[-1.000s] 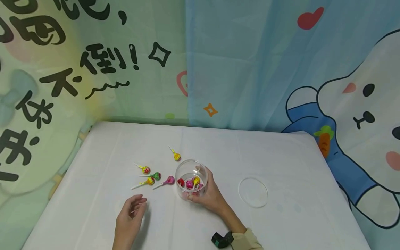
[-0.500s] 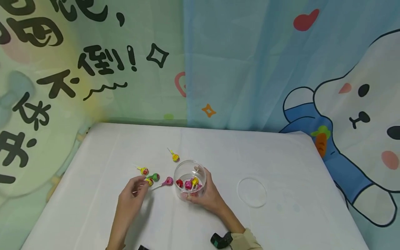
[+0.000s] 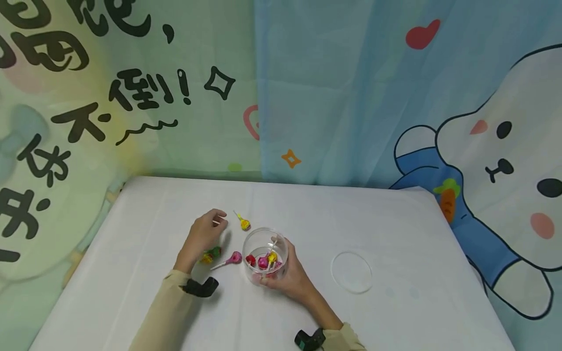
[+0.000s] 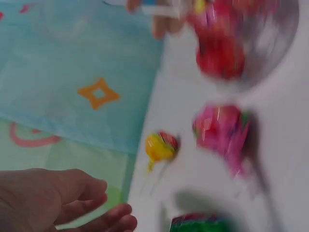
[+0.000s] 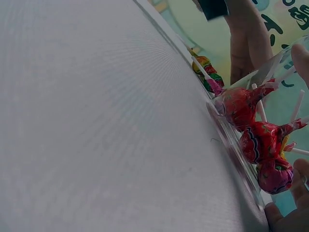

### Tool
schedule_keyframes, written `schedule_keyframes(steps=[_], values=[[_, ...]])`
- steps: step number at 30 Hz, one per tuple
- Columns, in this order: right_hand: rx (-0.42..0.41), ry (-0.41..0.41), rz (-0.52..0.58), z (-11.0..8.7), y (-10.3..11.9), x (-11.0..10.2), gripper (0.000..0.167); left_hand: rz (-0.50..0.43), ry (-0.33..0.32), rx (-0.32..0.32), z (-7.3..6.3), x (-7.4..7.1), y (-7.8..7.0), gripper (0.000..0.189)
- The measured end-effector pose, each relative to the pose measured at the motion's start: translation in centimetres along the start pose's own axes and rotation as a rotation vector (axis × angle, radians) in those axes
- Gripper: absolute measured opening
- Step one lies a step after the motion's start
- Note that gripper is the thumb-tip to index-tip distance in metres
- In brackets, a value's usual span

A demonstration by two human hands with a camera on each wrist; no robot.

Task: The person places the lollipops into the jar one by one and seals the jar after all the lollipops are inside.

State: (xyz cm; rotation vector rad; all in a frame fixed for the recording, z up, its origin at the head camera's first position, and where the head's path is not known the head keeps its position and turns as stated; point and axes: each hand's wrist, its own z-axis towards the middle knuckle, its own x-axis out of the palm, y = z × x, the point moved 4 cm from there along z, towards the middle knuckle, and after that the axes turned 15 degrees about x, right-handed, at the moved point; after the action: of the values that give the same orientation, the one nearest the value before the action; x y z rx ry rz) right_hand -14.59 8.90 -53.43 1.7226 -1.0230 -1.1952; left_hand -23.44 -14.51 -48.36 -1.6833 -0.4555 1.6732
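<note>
jar (image 3: 253, 242): smooth, glossy | lollipop wrappers (image 5: 261, 143): shiny film | table cover (image 3: 421, 273): matt | backdrop (image 3: 333, 97): cloth

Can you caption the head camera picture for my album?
Right hand holds a clear jar of lollipops; left hand is near a yellow lollipop.

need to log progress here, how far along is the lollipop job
Done, it seems: several lollipops lie in the clear jar. In hand: the right hand grips the jar; the left hand hangs near the far yellow lollipop, holding nothing visible. Apparently to go: that one, plus a pink lollipop, a green lollipop and a second yellow lollipop outside the jar; the left hand may hide more.
</note>
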Motion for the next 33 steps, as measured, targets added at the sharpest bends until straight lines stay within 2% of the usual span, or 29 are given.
schedule_keyframes(steps=[2,4,7,10,13,17,19,25,27,33], values=[[0.001,0.002,0.008,0.0,0.1,0.0,0.102,0.011,0.047,0.046,1.4,0.0,0.2,0.03],[0.005,0.001,0.013,-0.1,0.1,0.0,0.103,0.011,0.101,0.119,2.8,0.3,0.3,0.03],[0.011,0.009,0.031,-0.1,0.1,0.0,0.103,0.027,0.191,0.205,4.2,0.9,0.4,0.031],[0.012,0.018,0.035,-0.1,0.0,0.1,0.104,0.11,0.262,0.233,4.9,1.4,0.9,0.03],[0.006,0.018,0.021,-0.1,-0.1,0.1,0.105,0.222,0.285,0.238,5.1,1.9,1.4,0.024],[-0.003,0.0,-0.004,-0.1,0.0,0.0,0.105,0.292,0.257,0.234,4.8,2.1,1.8,0.013],[0.0,-0.004,-0.009,-0.1,0.0,0.0,0.105,0.287,0.24,0.232,4.3,2.0,1.9,0.012],[0.008,0.0,-0.019,0.0,-0.1,0.1,0.105,0.121,0.17,0.237,2.4,1.6,2.1,0.015],[0.006,0.006,-0.015,0.0,0.0,0.0,0.106,0.061,0.117,0.243,1.7,1.7,2.0,0.016],[-0.021,0.018,0.025,0.0,-0.2,0.0,0.105,-0.073,-0.066,0.321,0.2,2.0,1.3,0.016]])
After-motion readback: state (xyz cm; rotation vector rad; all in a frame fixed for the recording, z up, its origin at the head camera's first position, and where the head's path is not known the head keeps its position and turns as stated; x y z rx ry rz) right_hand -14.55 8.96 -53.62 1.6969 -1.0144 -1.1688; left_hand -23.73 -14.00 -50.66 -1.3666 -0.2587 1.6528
